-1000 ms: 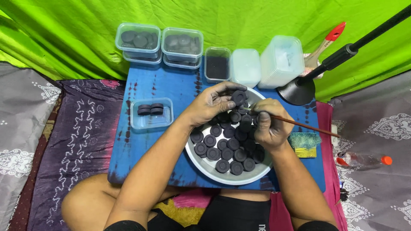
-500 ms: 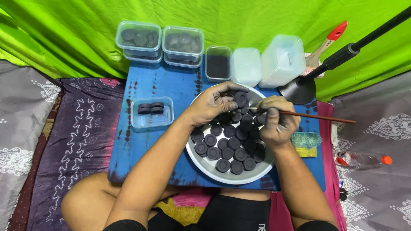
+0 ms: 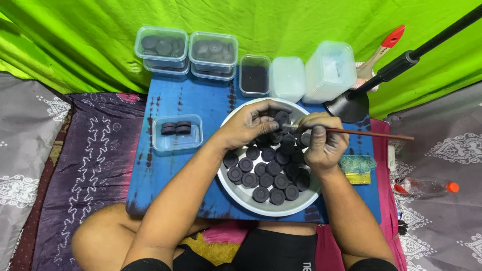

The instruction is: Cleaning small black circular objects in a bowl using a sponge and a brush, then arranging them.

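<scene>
The fingers (image 3: 265, 111) of the left hand (image 3: 251, 125) are curled narrowly around one dark round disc (image 3: 280, 118), held up over the far rim of the bowl, while the right hand (image 3: 324, 143) pinches a thin brown-handled brush (image 3: 351, 132) in a closed grip, its tip laid against that disc; beneath everything lies the blue tie-dyed board (image 3: 175, 185), set on patterned purple and grey cloths with a bright green sheet behind; on it stands the pale round bowl (image 3: 241, 195), near-full of dark discs (image 3: 263, 178) lying mostly flat (I cannot count them surely, since the hands cover some); along the far edge sit two stacked clear tubs (image 3: 161, 47) of similar discs, two more (image 3: 213, 54) beside them, a small tub of dark stuff (image 3: 254, 75), and two frosted white containers (image 3: 311, 75); to the left, apart from the bowl, a clear tray (image 3: 176, 134) holds only a few discs in one row; judging by that, the brushing seems barely begun, with a few pieces set aside and most of the bowl left; smallest, a green-and-yellow sponge (image 3: 357, 168) lies just right of the bowl.
</scene>
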